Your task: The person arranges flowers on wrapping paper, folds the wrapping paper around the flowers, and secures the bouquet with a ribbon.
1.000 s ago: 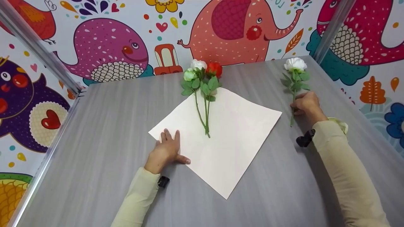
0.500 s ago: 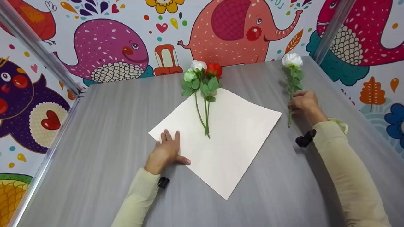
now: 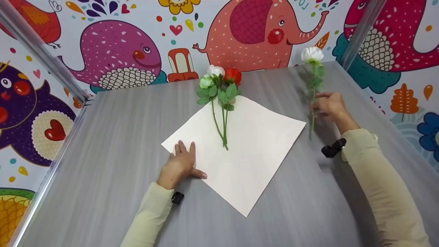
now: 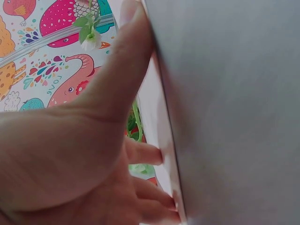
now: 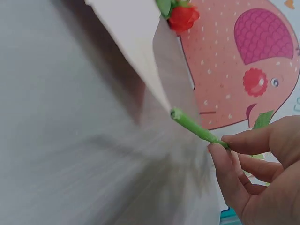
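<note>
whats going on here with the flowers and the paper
A person sits at a grey table. Their left hand lies flat on the left corner of a white paper sheet set cornerwise. Three flowers lie with their stems on the sheet and their blooms past its far edge. The right hand pinches the stem of a white rose and holds it off the table, to the right of the sheet.

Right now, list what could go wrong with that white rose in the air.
The right hand only pinches the white rose by its thin stem, so it may twist or slip. Swinging it over could knock the three flowers lying on the paper sheet.
</note>
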Motion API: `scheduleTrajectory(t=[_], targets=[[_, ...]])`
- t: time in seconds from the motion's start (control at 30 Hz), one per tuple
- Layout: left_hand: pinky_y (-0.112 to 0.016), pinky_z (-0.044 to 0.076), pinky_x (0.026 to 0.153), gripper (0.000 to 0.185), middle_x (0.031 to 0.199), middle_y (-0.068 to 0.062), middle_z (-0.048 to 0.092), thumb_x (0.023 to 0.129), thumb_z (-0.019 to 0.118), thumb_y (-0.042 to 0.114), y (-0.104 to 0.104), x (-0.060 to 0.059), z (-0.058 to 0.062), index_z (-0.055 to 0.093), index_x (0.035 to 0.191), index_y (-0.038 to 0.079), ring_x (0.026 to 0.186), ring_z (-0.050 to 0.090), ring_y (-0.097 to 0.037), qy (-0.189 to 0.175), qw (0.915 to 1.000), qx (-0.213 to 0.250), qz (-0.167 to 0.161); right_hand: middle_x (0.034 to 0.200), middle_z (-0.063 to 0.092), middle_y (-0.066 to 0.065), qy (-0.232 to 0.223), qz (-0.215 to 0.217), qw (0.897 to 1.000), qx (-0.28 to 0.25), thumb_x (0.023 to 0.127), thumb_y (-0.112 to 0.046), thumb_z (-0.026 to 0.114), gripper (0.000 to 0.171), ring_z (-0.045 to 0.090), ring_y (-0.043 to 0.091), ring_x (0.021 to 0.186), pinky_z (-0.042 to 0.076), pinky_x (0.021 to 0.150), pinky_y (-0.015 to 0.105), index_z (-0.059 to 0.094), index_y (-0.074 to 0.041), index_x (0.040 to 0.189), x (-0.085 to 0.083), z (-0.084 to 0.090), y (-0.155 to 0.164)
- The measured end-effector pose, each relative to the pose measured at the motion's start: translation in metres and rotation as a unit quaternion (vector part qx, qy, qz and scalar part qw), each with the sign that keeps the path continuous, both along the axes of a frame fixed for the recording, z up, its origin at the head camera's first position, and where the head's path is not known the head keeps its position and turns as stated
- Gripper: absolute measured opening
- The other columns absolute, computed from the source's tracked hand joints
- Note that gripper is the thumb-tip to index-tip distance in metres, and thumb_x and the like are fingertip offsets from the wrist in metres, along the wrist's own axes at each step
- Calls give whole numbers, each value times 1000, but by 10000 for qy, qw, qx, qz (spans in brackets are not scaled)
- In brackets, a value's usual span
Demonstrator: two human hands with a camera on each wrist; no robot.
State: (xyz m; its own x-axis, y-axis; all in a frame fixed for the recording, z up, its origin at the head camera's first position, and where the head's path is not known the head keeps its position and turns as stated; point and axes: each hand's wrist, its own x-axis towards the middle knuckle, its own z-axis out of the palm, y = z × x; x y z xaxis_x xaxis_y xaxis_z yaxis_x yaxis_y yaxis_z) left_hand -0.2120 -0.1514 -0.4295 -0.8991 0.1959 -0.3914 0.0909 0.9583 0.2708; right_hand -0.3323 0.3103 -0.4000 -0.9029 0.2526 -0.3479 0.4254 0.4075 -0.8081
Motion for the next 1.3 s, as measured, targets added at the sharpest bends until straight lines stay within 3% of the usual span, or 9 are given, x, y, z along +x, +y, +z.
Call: scheduleTrajectory(t=[0.2, 0.47, 0.73, 0.87, 0.97, 1.1, 1.3], targets=[[-67, 22, 117, 122, 155, -48, 3, 73, 88, 43, 0, -1, 1, 14, 156, -8, 149, 7, -59, 16, 10000, -2, -2, 129, 57, 12, 300, 77, 9995, -37, 96, -16, 65, 58, 64, 20, 109, 59, 69, 24, 45, -2, 148, 0, 8, -11], [-67, 21, 118, 122, 155, -48, 1, 74, 88, 43, 0, -1, 1, 13, 156, -8, 149, 5, -59, -54, 10000, -3, 16, 135, 57, 14, 320, 97, 9990, -280, 96, -19, 65, 56, 62, 28, 119, 60, 72, 26, 49, -5, 147, 0, 15, -32], [-68, 23, 117, 122, 155, -49, 2, 74, 87, 44, 0, -1, 0, 14, 156, -9, 149, 7, -60, -35, 10000, -34, -6, 112, 70, 1, 503, 384, 9963, -590, 95, -18, 68, 55, 68, 17, 103, 59, 67, 25, 52, -8, 146, 4, 13, -54], [-68, 23, 116, 122, 155, -48, 4, 73, 88, 45, 0, -1, 0, 15, 156, -9, 149, 8, -59, 11, 10000, -73, -7, 126, 69, 8, 494, 439, 9949, -761, 94, -17, 68, 55, 68, 18, 107, 59, 66, 25, 52, -10, 146, 4, 13, -65], [-67, 23, 117, 122, 155, -48, 4, 73, 88, 45, 1, -2, 0, 15, 156, -8, 149, 8, -59, 19, 10000, -90, 6, 135, 65, 13, 539, 521, 9932, -895, 94, -16, 68, 55, 69, 12, 99, 59, 65, 25, 52, -9, 146, 3, 12, -73], [-66, 23, 117, 122, 156, -47, 4, 73, 87, 45, 1, -1, 1, 15, 156, -7, 149, 8, -58, 20, 9999, -141, 5, 134, 66, 14, 571, 654, 9913, -987, 94, -16, 69, 54, 68, 5, 87, 59, 62, 24, 54, -7, 145, 2, 11, -86], [-67, 24, 117, 122, 155, -48, 5, 73, 87, 46, 1, 1, 0, 16, 156, -8, 149, 9, -58, 56, 9998, -195, -51, 127, 66, 15, 628, 993, 9878, -1027, 94, -12, 67, 52, 69, 13, 94, 58, 60, 24, 54, -5, 143, 4, 6, -112]])
